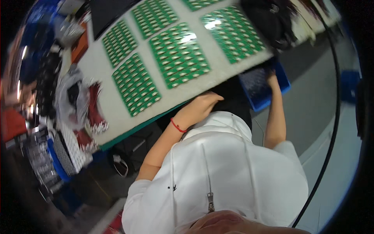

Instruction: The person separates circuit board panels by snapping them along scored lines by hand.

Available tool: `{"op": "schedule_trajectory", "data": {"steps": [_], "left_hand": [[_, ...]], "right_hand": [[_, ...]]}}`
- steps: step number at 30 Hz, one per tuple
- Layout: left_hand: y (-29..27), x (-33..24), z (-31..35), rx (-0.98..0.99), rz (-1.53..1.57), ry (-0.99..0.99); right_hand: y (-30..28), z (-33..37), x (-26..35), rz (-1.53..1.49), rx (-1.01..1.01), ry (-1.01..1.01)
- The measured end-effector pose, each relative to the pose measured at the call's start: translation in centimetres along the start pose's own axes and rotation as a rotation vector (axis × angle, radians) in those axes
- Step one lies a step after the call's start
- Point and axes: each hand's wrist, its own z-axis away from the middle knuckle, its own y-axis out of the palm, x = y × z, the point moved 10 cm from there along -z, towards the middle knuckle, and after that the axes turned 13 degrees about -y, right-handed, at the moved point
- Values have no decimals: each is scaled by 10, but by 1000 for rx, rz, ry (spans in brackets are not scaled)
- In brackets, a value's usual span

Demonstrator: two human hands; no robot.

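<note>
My left hand (pixel 202 105), with a red cord bracelet (pixel 179 125) on its wrist, is just below the table's front edge, over my lap. One digit is stretched out to the right and the others are partly hidden; I see nothing held. My right hand (pixel 271 79) reaches down into a blue plastic bin (pixel 286 82) beside the table. Its fingers are dim and blurred among a mass of small dark parts (pixel 255 82) inside. Panels of green circuit boards lie flat on the table; the nearest are a large panel (pixel 179 58) and a smaller one (pixel 136 86).
The pale table (pixel 105 134) has a green edge. On its left lie a clear plastic bag (pixel 72 97) and red wire bundles (pixel 93 103) with white ends. A black bag-like item (pixel 269 23) sits at the far right. A black cable (pixel 334 128) hangs on the right.
</note>
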Motion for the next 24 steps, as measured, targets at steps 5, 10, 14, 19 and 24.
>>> {"op": "schedule_trajectory", "data": {"steps": [5, 10, 14, 19, 24], "left_hand": [[-17, 8, 31, -1, 114, -112], [-33, 13, 58, -28, 106, -206], [-46, 8, 70, -49, 160, -229], [-65, -5, 74, -76, 292, -165], [-89, -6, 101, 18, 434, -281]], "right_hand": [[-71, 23, 48, -2, -298, 152], [-107, 28, 20, -49, -367, 457], [-149, 18, 48, 114, -144, 668], [-204, 18, 104, 210, 130, 666], [-257, 6, 198, -200, 108, 477]]}}
